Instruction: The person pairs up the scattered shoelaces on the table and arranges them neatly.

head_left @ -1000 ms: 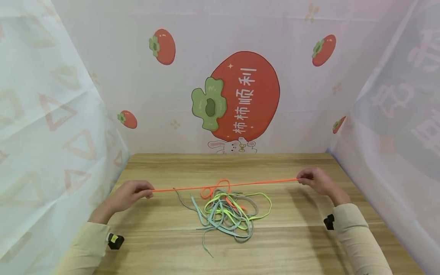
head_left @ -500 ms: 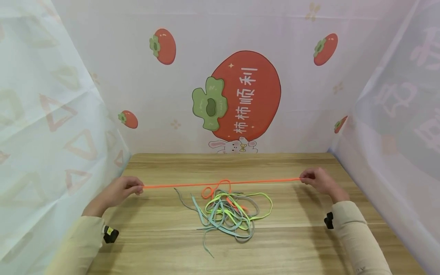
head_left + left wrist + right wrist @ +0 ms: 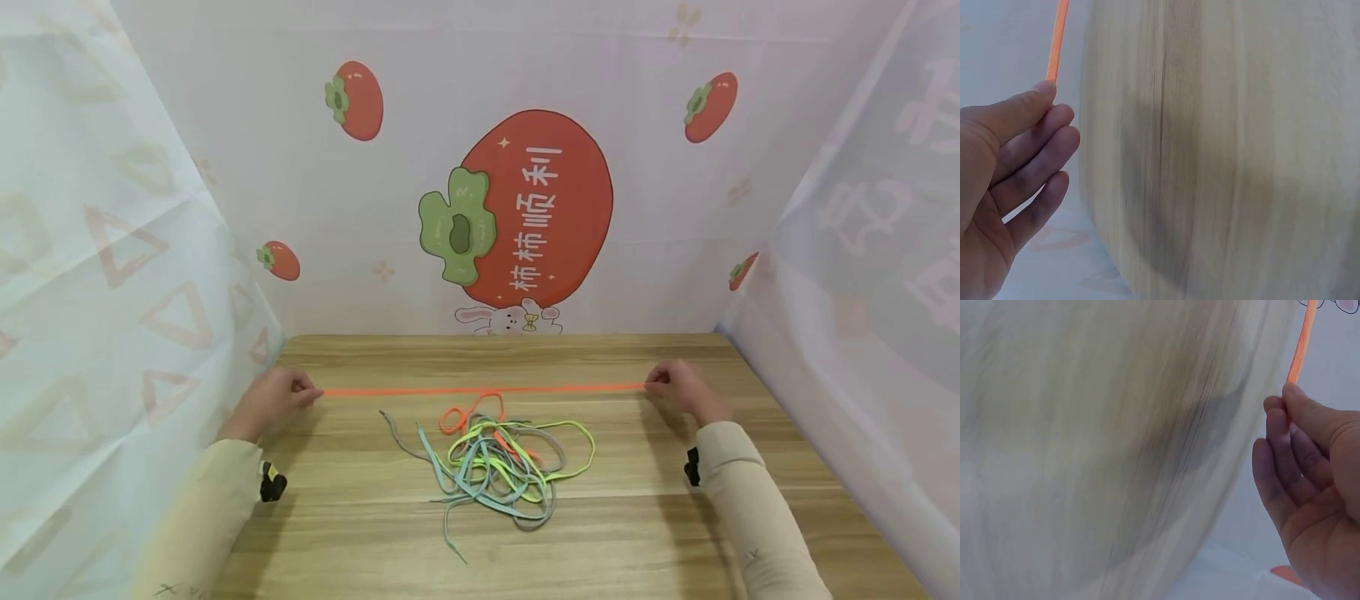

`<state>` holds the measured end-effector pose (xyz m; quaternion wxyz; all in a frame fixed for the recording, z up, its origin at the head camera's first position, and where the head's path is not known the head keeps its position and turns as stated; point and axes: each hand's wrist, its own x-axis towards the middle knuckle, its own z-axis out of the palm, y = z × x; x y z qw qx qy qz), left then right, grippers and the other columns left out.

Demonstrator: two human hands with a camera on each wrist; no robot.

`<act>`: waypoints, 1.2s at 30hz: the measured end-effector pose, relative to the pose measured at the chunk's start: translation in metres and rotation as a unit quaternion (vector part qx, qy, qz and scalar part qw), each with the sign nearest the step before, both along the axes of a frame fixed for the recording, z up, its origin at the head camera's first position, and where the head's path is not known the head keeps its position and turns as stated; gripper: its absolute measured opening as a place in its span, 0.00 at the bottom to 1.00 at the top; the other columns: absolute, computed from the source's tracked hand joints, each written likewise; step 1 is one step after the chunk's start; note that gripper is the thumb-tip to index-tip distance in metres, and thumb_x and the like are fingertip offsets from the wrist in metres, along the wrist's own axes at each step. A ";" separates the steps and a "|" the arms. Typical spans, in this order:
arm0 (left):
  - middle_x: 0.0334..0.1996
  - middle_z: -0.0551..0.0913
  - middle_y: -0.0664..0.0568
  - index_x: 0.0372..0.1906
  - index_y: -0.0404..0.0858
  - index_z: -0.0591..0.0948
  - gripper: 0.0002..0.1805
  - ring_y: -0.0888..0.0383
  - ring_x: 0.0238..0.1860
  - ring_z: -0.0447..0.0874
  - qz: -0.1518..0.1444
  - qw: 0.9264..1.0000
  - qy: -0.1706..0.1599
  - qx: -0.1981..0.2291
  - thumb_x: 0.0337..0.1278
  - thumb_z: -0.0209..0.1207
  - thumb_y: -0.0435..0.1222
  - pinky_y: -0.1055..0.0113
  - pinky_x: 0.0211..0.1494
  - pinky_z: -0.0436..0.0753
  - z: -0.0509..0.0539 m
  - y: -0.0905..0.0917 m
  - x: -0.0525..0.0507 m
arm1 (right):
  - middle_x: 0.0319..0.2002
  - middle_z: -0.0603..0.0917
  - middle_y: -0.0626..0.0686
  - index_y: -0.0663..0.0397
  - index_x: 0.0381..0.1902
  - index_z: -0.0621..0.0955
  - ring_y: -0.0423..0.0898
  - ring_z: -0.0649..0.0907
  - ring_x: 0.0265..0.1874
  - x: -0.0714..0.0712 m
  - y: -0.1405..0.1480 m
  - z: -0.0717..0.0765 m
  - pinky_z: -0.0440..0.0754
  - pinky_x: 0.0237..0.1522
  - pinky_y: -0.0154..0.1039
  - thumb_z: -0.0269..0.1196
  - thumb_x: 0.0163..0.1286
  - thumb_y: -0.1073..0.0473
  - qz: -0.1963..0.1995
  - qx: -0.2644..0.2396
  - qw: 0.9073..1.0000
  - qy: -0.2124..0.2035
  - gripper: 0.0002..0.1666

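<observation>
A loose tangle of flat grey, pale blue, yellow-green and orange laces (image 3: 504, 471) lies on a light-brown wood-grain counter (image 3: 360, 533); beyond the tangle, a taut, flat bright-orange lace (image 3: 412, 391) runs crosswise; to the tangle's left, the left hand (image 3: 273, 398) pinches this lace between thumb and finger, its other fingers loosely bent; to the tangle's right, the right hand (image 3: 678, 387) pinches it likewise; behind the tangle rises a white cloth wall (image 3: 225, 83) bearing a large red persimmon print (image 3: 570, 225) with white characters; a pale sheet with reddish triangles (image 3: 75, 333) hangs left of the tangle, a greyish-white lettered sheet (image 3: 862, 350) right of it.
</observation>
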<state>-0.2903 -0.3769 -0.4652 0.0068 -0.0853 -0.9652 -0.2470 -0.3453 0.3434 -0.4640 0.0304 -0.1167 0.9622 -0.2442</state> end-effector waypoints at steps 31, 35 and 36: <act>0.19 0.80 0.53 0.18 0.37 0.84 0.20 0.55 0.24 0.73 0.056 0.997 0.018 -0.043 0.64 0.72 0.41 0.60 0.35 0.74 -0.023 0.038 -0.043 | 0.28 0.88 0.58 0.64 0.27 0.86 0.51 0.83 0.28 -0.028 -0.014 -0.014 0.81 0.34 0.46 0.71 0.71 0.60 -0.087 0.046 0.995 0.024 0.14; 0.16 0.74 0.56 0.16 0.37 0.83 0.22 0.56 0.23 0.68 0.050 0.998 0.002 -0.042 0.65 0.71 0.41 0.61 0.34 0.71 -0.022 0.037 -0.043 | 0.24 0.85 0.56 0.62 0.23 0.83 0.48 0.79 0.24 -0.029 -0.014 -0.013 0.77 0.29 0.41 0.71 0.72 0.59 -0.087 0.053 0.995 0.005 0.17; 0.15 0.72 0.56 0.16 0.37 0.82 0.22 0.57 0.22 0.67 0.049 0.998 -0.005 -0.040 0.65 0.71 0.41 0.62 0.33 0.70 -0.021 0.036 -0.042 | 0.23 0.84 0.55 0.62 0.23 0.83 0.47 0.78 0.23 -0.030 -0.014 -0.012 0.75 0.28 0.40 0.71 0.72 0.58 -0.085 0.055 0.995 0.000 0.18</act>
